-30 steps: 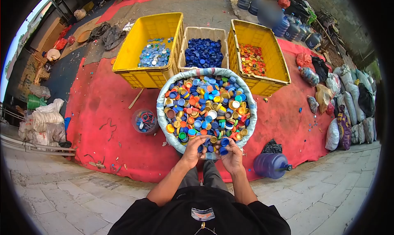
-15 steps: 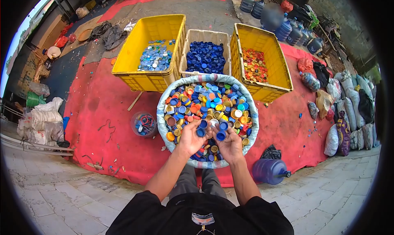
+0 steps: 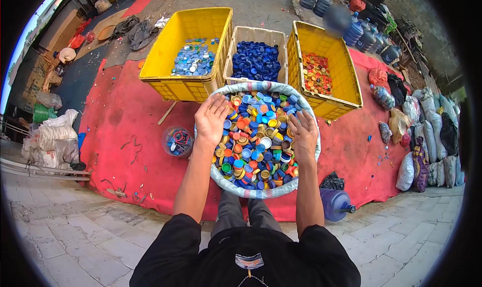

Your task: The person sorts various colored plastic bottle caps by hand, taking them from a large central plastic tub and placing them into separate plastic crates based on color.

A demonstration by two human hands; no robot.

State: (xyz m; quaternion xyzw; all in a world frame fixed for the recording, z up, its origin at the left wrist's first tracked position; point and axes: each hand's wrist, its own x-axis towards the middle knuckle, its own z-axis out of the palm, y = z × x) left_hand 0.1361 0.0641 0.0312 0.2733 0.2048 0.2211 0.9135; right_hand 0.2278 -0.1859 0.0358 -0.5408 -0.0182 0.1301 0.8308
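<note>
Left: clear tub (image 3: 166,142), then left yellow crate (image 3: 173,88) holding pale caps (image 3: 192,62). Your left hand (image 3: 212,119), palm up, fingers extended and loosely spread, at the sack's (image 3: 251,192) left rim. Mixed caps (image 3: 261,141) heap inside; dark blue caps (image 3: 255,61) behind, in a white crate (image 3: 257,32). Your right hand (image 3: 304,131): fingers parted, over the sack's right side. Beyond: right yellow crate (image 3: 335,56).
</note>
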